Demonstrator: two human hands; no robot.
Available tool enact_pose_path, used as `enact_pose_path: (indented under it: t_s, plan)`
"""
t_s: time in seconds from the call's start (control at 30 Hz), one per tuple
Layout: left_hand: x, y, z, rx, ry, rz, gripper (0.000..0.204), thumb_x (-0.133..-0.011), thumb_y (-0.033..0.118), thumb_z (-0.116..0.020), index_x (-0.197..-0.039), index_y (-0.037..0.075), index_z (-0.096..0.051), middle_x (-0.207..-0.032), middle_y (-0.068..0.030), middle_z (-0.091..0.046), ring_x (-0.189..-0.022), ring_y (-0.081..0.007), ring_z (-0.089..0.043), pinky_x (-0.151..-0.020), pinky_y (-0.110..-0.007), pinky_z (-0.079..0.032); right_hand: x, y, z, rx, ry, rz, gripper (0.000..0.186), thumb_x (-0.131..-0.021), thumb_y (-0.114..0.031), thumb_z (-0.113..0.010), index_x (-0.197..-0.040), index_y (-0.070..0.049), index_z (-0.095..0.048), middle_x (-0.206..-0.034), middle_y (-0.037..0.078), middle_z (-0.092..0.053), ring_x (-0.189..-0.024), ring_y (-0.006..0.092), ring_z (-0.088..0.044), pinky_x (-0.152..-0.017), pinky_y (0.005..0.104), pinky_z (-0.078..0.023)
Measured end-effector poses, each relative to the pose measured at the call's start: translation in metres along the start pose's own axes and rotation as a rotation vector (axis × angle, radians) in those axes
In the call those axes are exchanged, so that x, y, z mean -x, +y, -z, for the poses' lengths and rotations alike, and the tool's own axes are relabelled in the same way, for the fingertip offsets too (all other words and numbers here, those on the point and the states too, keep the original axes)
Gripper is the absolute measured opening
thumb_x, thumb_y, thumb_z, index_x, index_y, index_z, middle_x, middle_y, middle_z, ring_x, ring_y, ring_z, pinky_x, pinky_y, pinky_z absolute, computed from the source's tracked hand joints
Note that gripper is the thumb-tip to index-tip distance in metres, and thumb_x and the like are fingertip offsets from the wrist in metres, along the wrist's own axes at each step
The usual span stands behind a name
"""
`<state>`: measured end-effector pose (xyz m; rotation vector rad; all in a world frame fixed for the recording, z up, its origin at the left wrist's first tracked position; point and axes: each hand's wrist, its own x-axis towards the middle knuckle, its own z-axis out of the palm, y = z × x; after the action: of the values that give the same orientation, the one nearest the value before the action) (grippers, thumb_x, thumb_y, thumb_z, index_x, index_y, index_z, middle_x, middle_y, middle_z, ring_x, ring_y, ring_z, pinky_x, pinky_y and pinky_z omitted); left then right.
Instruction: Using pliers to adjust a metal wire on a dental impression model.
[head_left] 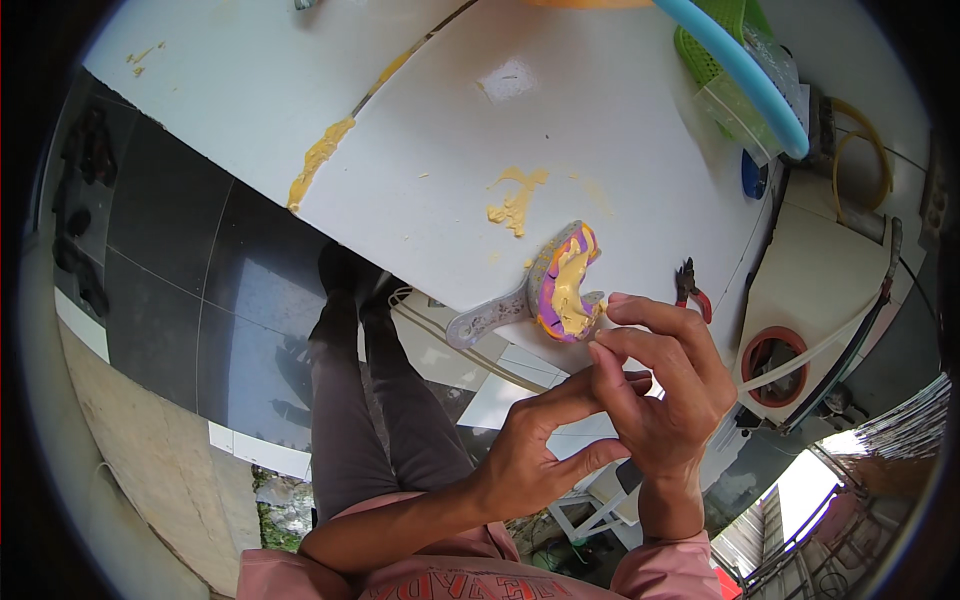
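A grey perforated dental impression tray (487,318) lies at the table's front edge, its handle pointing left over the edge. Its curved trough carries purple and cream-yellow impression material (570,285). Beside the tray's right end is my right hand (665,375), fingers curled, thumb and forefinger tips brought together. Whatever they may pinch is too small to make out. My left hand (550,435) reaches across below it, thumb stretched away from the fingers. Its fingertips pass partly behind my right hand, and I see nothing held in it.
Yellow smears (515,200) mark the white tabletop (400,210), with more along its seam. Red-handled pliers (690,290) lie right of the tray. A green mesh basket (700,55) and blue curved rim (745,75) stand far right. A beige machine with hoses (800,290) adjoins the table.
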<state>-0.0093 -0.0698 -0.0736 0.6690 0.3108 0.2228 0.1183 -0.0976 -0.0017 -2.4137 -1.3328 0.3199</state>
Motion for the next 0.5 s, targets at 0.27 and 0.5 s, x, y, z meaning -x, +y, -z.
enact_pose_path:
  t_s: [0.27,0.5]
  plan:
    - [0.0005,0.0003,-0.0008,0.038,0.018,0.0,0.038,-0.088,0.011,-0.076,-0.117,-0.007,-0.061,-0.117,-0.015,-0.064,-0.115,-0.02,-0.057,-0.102,-0.036,-0.042,0.001,0.0037,-0.0022,-0.014,0.001,0.066,0.023,-0.069,0.01,-0.078,-0.089,0.0,-0.072,-0.1,0.016,-0.069,-0.085,0.0222,-0.072,-0.061,0.0261,-0.062]
    - [0.0019,-0.001,0.0012,0.013,0.005,0.013,0.039,-0.088,0.012,-0.076,-0.119,-0.008,-0.061,-0.119,-0.0156,-0.064,-0.116,-0.019,-0.057,-0.101,-0.036,-0.043,0.0015,0.0041,-0.0051,0.012,0.038,0.062,0.026,-0.067,0.0,-0.083,-0.09,-0.006,-0.074,-0.096,0.008,-0.071,-0.08,0.0198,-0.072,-0.06,0.0281,-0.057]
